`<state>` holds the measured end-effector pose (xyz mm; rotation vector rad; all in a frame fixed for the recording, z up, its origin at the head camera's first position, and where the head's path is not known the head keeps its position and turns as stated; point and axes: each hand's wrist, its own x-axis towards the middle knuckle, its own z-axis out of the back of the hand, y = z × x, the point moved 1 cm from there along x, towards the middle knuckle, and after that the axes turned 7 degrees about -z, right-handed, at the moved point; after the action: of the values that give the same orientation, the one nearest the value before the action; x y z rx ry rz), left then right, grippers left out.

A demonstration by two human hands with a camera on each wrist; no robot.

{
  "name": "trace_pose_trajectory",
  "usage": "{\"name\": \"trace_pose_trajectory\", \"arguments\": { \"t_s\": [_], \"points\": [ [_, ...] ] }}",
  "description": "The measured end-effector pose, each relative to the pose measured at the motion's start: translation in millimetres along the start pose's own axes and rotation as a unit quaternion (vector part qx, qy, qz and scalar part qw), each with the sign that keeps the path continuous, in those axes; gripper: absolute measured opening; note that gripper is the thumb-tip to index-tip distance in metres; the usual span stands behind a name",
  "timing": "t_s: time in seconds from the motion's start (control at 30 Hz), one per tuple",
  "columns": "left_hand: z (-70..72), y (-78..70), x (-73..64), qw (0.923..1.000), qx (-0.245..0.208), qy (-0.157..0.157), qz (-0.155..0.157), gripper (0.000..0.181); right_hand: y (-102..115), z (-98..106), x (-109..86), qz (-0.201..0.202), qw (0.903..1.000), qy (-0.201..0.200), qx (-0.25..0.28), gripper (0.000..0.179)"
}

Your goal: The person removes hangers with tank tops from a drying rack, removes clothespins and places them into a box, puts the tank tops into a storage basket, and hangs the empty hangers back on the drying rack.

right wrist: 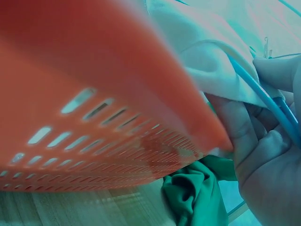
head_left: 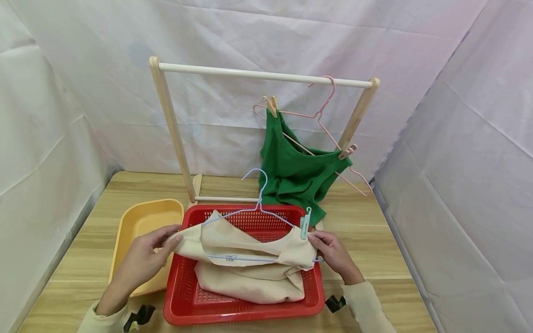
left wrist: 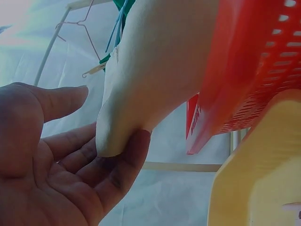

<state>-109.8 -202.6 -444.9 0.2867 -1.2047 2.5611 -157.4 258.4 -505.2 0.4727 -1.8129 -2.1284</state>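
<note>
A cream sleeveless top (head_left: 254, 282) is spread on a light blue hanger (head_left: 261, 202) over a red basket (head_left: 243, 319). A pale green clip (head_left: 305, 224) fastens its right shoulder. My left hand (head_left: 145, 254) is at the left shoulder; in the left wrist view its fingers (left wrist: 120, 174) touch the cloth from beneath, the thumb apart from it. My right hand (head_left: 333, 254) pinches the right shoulder just below the clip, thumb above and fingers under, with the hanger's blue end (right wrist: 263, 94) passing by the fingers. The lower part of the top lies folded in the basket.
A wooden rack (head_left: 170, 120) with a white bar (head_left: 258, 74) stands behind the basket. From it hangs a pink hanger (head_left: 326, 104) with a green tank top (head_left: 295, 162), held by two clothespins. A yellow tray (head_left: 125, 231) sits left of the basket. White sheets surround the table.
</note>
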Motion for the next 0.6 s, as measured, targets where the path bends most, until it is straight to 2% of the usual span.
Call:
{"name": "trace_pose_trajectory", "arguments": {
  "t_s": [0.2, 0.43, 0.6],
  "points": [
    [-1.5, 1.1, -0.5, 0.9991, 0.031, 0.015, -0.024, 0.025, 0, 0, 0.1, 0.002, 1.0000, 0.002, 0.005, 0.030],
    [-9.1, 2.4, -3.1, 0.9976, 0.017, 0.017, -0.064, 0.016, 2, -1, -0.4, -0.006, 0.9998, -0.007, -0.020, 0.030],
    [-12.3, 5.9, -4.1, 0.9978, -0.001, 0.032, -0.057, 0.011, 5, -1, -0.2, -0.013, 0.9995, -0.008, -0.028, 0.031]
  ]
}}
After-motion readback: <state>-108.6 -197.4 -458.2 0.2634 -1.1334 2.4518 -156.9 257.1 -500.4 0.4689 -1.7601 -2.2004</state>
